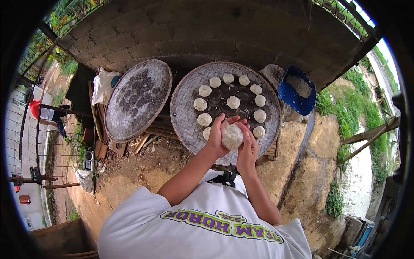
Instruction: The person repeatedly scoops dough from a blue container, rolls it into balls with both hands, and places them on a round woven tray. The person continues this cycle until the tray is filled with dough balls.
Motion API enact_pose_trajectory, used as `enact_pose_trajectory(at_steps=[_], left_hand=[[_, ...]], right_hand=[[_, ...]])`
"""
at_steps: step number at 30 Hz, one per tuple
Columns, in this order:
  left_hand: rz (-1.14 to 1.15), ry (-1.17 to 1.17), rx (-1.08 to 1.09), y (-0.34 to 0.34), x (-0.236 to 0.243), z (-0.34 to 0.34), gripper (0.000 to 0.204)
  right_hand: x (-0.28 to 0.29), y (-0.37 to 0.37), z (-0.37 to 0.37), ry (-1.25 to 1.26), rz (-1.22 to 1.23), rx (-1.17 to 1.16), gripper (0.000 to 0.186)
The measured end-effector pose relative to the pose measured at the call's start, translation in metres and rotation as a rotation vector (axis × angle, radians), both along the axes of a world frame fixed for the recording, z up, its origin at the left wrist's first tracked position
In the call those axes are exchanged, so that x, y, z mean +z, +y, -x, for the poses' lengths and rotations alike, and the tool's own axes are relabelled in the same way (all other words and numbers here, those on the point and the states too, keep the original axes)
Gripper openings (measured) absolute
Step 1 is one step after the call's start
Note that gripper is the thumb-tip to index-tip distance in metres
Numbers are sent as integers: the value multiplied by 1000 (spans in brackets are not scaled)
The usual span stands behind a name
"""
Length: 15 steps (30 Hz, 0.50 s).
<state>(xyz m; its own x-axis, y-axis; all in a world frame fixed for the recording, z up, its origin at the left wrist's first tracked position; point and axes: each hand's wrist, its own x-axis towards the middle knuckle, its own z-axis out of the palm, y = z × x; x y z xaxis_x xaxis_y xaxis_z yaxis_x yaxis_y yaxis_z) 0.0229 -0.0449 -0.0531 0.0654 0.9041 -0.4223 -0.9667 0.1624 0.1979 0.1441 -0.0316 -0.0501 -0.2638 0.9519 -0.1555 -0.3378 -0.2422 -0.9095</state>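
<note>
A pale, lumpy dough ball is cupped between my two palms, in front of my chest. My left hand wraps its left side with the fingers curled round it. From the right, my right hand presses against the same ball. Just beyond them lies a large round woven tray with a dark-stained middle. Several similar whitish balls stand on it in a ring, and one ball sits at the centre. My hands hide part of the tray's near side.
A second round woven tray, dark-stained, leans at the left. A blue scoop-shaped container holding whitish crumbs stands right of the large tray. Behind runs a block wall. Wood scraps lie on the ground; a person in red is far left.
</note>
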Motion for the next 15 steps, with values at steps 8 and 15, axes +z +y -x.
enact_pose_trajectory(at_steps=[8,15], left_hand=[[99,227,119,15,0,-8,63],[58,95,-191,14,-10,-4,54]], right_hand=[[-19,16,-6,144,163,-17,41],[-19,10,-11,10,-232,98,42]])
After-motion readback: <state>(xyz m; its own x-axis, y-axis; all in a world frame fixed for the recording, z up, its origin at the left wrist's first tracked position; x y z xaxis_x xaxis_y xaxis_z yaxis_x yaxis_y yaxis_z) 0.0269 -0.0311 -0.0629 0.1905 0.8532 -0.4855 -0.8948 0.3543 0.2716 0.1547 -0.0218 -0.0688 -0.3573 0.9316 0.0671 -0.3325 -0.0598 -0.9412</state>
